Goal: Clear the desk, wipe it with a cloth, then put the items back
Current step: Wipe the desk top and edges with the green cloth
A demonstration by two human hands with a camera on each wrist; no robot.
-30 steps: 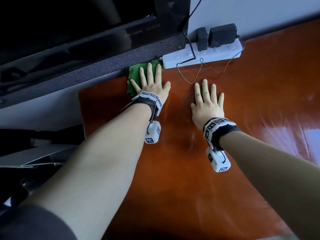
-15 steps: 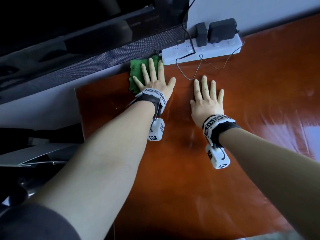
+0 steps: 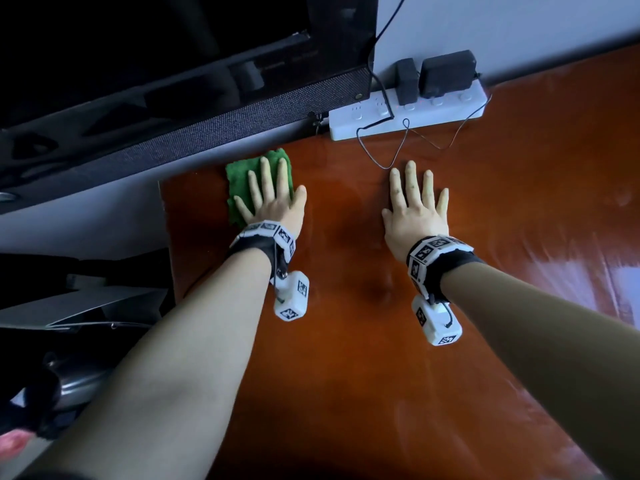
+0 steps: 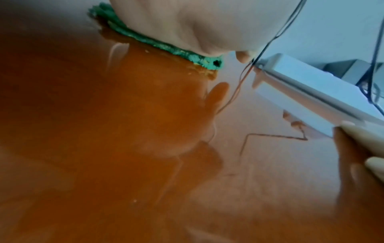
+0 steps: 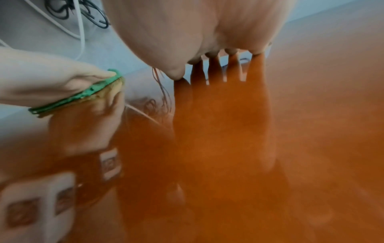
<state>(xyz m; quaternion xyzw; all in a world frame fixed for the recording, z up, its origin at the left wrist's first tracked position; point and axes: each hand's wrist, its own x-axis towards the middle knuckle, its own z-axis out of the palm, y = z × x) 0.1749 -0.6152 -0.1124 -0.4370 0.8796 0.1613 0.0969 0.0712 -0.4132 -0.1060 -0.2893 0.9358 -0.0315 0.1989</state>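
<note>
A green cloth (image 3: 242, 178) lies flat on the glossy reddish-brown desk (image 3: 346, 341), near its far left corner. My left hand (image 3: 270, 195) presses on the cloth with straight, spread fingers. In the left wrist view the cloth's edge (image 4: 158, 46) shows under the heel of that hand. My right hand (image 3: 414, 202) lies flat on the bare desk to the right, fingers straight, holding nothing. From the right wrist view my right palm (image 5: 197, 32) rests on the wood, and the left hand on the cloth (image 5: 76, 97) shows at the left.
A white power strip (image 3: 408, 112) with two black adapters (image 3: 443, 74) lies along the wall at the desk's back edge. Thin black wires (image 3: 398, 147) loop onto the desk just beyond my right fingertips. A dark monitor with a speaker bar (image 3: 173, 126) hangs over the far left.
My left hand has drawn the cloth back from the power strip and the monitor bar toward me and to the left. The right hand stays flat on the desk.
</note>
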